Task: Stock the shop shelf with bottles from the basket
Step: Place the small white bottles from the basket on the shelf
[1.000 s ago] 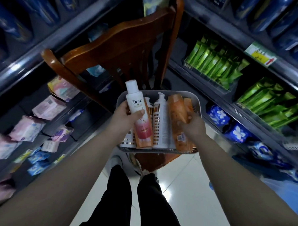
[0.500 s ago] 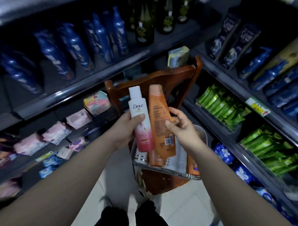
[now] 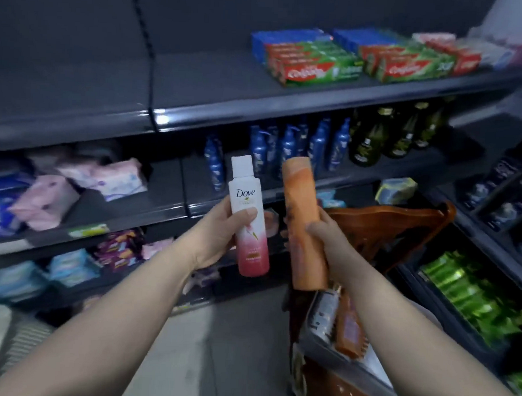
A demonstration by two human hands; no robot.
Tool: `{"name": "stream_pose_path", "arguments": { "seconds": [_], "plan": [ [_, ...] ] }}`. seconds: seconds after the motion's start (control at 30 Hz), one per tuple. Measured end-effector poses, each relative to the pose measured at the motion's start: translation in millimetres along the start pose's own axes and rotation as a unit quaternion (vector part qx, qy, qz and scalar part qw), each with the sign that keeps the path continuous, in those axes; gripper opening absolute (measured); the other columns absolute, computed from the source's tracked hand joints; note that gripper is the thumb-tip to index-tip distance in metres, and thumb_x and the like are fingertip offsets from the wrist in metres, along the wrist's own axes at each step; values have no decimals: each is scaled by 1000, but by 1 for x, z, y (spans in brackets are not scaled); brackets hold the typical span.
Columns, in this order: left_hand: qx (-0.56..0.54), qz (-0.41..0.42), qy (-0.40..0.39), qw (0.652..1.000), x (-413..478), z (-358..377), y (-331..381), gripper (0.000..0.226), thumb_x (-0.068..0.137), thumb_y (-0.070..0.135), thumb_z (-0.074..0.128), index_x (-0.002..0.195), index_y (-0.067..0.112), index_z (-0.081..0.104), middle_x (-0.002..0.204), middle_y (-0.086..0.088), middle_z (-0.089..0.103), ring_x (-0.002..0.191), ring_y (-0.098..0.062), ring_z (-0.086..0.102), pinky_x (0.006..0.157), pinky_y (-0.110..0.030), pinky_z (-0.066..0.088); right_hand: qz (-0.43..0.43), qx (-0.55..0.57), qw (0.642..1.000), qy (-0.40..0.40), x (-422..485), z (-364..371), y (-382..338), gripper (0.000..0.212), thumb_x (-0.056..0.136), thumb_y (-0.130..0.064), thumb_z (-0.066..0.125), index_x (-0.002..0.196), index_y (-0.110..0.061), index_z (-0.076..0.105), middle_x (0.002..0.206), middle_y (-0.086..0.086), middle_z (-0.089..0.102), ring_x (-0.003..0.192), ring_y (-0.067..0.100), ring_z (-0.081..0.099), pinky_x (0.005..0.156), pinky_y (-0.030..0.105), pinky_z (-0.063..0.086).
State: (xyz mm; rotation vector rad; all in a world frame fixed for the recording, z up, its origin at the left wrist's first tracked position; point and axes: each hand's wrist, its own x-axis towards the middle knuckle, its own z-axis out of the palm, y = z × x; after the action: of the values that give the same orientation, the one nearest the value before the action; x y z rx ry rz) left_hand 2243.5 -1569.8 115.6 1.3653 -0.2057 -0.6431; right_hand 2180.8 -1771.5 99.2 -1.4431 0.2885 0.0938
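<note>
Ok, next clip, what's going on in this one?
A person is stocking a shop shelf. The left hand holds a white and pink Dove bottle upright, and the right hand holds an orange bottle, both raised in front of the dark shelves. Neither bottle is on a shelf yet. The basket sits low at the right on a wooden chair, with more bottles in it.

We're in a dim shop aisle: dark metal shelving [image 3: 257, 108], pale tiled floor [image 3: 217, 345], wooden chair [image 3: 402, 228] tucked right.
</note>
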Motion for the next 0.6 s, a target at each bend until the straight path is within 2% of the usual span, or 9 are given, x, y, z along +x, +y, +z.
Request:
{"name": "stream_pose_path", "arguments": {
  "seconds": [0.07, 0.13, 0.23, 0.3, 0.37, 0.43, 0.5, 0.6],
  "plan": [
    [16, 25, 46, 999, -21, -30, 15, 17, 96, 9, 50, 113, 14, 51, 98, -8, 69, 82, -20, 67, 77, -36, 53, 13, 71, 997, -19, 0, 33, -12, 54, 66, -25, 55, 116, -5, 57, 93, 17, 66, 79, 31, 64, 72, 36, 57],
    [37, 51, 76, 995, -44, -62, 28, 15, 96, 6, 49, 109, 13, 52, 92, -7, 64, 77, -18, 61, 68, -29, 53, 16, 79, 995, -57, -1, 66, -23, 47, 71, -20, 50, 113, -2, 59, 89, 13, 70, 73, 23, 69, 61, 29, 56],
    [80, 92, 112, 986, -77, -109, 46, 12, 93, 5, 54, 98, 16, 55, 82, 0, 67, 70, -12, 60, 63, -23, 51, -4, 50, 995, -81, 0, 118, -37, 48, 69, -20, 56, 115, -6, 60, 101, 14, 73, 88, 25, 71, 75, 38, 57],
    [89, 113, 146, 979, -99, -140, 57, 13, 90, 5, 58, 96, 17, 56, 79, 4, 68, 66, -7, 62, 59, -18, 49, -18, 28, 996, -87, -1, 154, -46, 48, 72, -20, 61, 118, -6, 59, 107, 16, 71, 91, 27, 70, 78, 40, 57],
    [98, 133, 178, 970, -120, -169, 68, 18, 87, 4, 63, 98, 18, 58, 89, -1, 67, 73, -9, 62, 61, -17, 49, -33, 6, 995, -95, 0, 187, -52, 42, 79, -19, 67, 118, -7, 59, 103, 17, 71, 88, 29, 69, 77, 41, 56],
    [104, 151, 203, 962, -143, -194, 78, 22, 86, 3, 65, 101, 18, 59, 95, -2, 67, 79, -11, 62, 65, -18, 51, -55, -1, 993, -108, 1, 220, -58, 30, 87, -13, 64, 116, -10, 60, 100, 14, 71, 86, 28, 68, 75, 41, 54],
    [99, 166, 228, 954, -165, -215, 87, 26, 86, 1, 65, 108, 12, 58, 94, -1, 66, 75, -7, 62, 60, -15, 50, -80, -8, 988, -133, 0, 253, -64, 26, 85, -11, 65, 110, -13, 63, 98, 13, 71, 85, 28, 69, 74, 41, 55],
    [86, 180, 259, 945, -193, -242, 99, 31, 85, 2, 66, 113, 9, 56, 95, -3, 67, 78, -11, 63, 58, -18, 50, -109, -12, 980, -168, -4, 303, -68, 21, 85, -5, 61, 105, -12, 62, 87, 9, 72, 76, 22, 69, 65, 34, 55]
  ]
}}
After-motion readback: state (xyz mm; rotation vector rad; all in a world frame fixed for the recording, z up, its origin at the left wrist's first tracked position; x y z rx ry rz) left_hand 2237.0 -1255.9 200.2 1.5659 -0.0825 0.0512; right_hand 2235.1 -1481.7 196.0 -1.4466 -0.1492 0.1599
